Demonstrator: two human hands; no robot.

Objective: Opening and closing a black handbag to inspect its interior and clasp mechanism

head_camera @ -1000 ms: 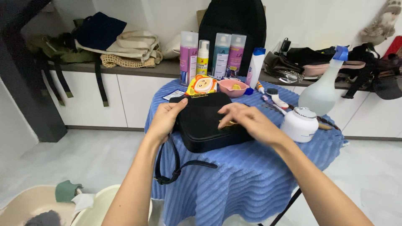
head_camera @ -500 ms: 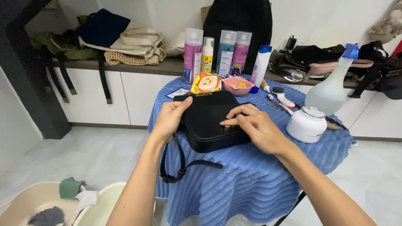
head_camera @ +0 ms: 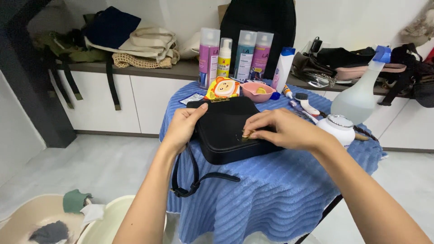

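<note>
The black handbag (head_camera: 226, 129) lies flat on the blue-covered table (head_camera: 280, 194), its long axis across the person, the left hand (head_camera: 183, 125) clasping its near-left corner while the right hand (head_camera: 282, 130), nearer the middle, pinches a small gold clasp (head_camera: 246, 134) on top

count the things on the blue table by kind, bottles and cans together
On the blue ribbed tablecloth:
Tall spray cans and bottles: 6
Black handbag, under both hands: 1
Pink bowl: 1
White round device: 1
Small white brush: 1
Orange cartoon packet: 1
Total: 11
</note>
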